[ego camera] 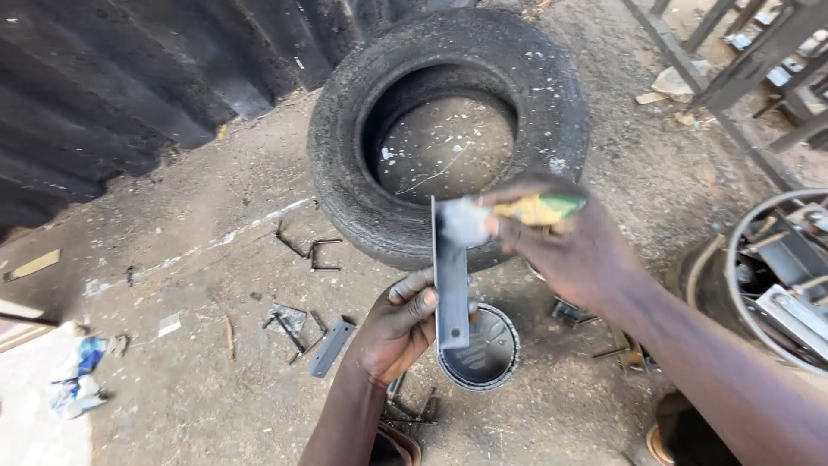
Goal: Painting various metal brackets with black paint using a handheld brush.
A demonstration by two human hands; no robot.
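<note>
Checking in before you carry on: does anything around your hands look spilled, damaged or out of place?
Nothing spilled from the open tin under the metal strip. Bent metal offcuts and a flat piece lie scattered on the dirt beside the worn tyre. Otherwise nothing stands out.

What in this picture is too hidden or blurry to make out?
Head view:
- Brush in the right hand: motion-blurred, its tip a pale smear.
- Metal strip: its side edge is covered by the left hand fingers.
- Paint tin: contents dark, partly behind the strip.
- Metal frame: cut off by the top-right edge.
</note>
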